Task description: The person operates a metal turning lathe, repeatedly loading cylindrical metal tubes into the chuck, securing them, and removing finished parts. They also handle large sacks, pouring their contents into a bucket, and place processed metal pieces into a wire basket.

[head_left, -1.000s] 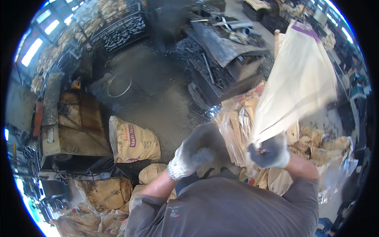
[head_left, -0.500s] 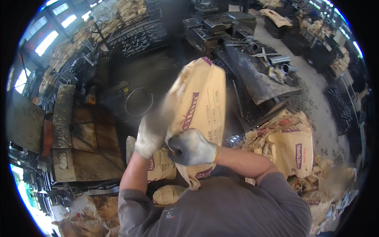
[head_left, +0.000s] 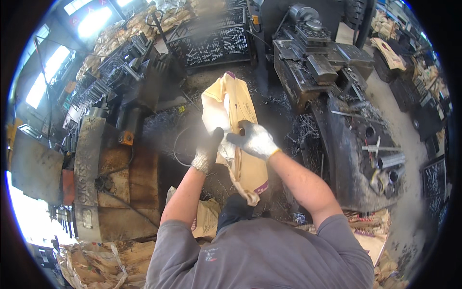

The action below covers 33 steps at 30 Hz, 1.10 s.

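1. While both gloves are up in front of the chest, a tan paper bag (head_left: 236,113) sits between them, above the dark floor (head_left: 284,200).
2. Left hand (head_left: 210,149): at bag's left edge, fingers closed on paper, tips blurred from here.
3. Right hand (head_left: 253,139): fingers curled in, pinching the bag's fold.
4. Bag writing: purple band at near end, fine print down right side, too small to read.
5. Machine panel (head_left: 86,178), person's left: big raised characters.
6. Second bag (head_left: 207,217), near left forearm: partly hidden print.
7. Worktop (head_left: 346,178), right: metal pipes (head_left: 391,160).
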{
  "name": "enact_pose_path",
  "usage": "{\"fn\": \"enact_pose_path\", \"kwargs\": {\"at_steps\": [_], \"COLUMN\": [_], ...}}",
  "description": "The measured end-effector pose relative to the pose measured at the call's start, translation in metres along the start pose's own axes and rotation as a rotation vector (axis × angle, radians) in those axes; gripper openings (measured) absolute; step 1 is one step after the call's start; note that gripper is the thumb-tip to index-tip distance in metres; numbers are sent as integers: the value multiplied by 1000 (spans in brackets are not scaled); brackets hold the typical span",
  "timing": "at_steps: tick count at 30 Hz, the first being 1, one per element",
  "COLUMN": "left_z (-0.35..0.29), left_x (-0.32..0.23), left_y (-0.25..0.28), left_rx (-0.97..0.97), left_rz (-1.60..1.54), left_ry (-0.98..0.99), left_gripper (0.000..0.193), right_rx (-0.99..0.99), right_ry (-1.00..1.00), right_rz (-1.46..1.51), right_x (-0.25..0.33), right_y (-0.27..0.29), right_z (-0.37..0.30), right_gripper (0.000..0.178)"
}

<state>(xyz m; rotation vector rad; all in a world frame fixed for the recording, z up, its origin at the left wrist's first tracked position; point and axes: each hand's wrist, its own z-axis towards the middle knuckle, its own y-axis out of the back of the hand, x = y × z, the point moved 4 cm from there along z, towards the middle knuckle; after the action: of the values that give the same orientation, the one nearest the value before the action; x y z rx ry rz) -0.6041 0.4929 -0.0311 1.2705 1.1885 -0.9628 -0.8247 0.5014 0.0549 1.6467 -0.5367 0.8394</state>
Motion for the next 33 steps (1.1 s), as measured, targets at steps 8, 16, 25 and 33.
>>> {"fn": "enact_pose_path", "kwargs": {"at_steps": [8,16,25,33], "left_z": [170,215,185,212], "left_x": [86,144,263,227], "left_y": [-25,-122,-98,-3], "left_rx": [-102,-177,-718,-1191], "left_rz": [128,-98,-417,-701], "left_ry": [-1,467,991,801], "left_gripper": [41,58,63,69], "right_rx": [-381,308,779,1041], "right_ry": [-87,575,857,695], "right_rz": [-505,-1072,-837,-821], "right_x": [-124,-131,-147,-73], "right_y": [94,-88,-268,-371], "right_z": [281,431,456,458], "right_gripper": [28,20,24,38]}}
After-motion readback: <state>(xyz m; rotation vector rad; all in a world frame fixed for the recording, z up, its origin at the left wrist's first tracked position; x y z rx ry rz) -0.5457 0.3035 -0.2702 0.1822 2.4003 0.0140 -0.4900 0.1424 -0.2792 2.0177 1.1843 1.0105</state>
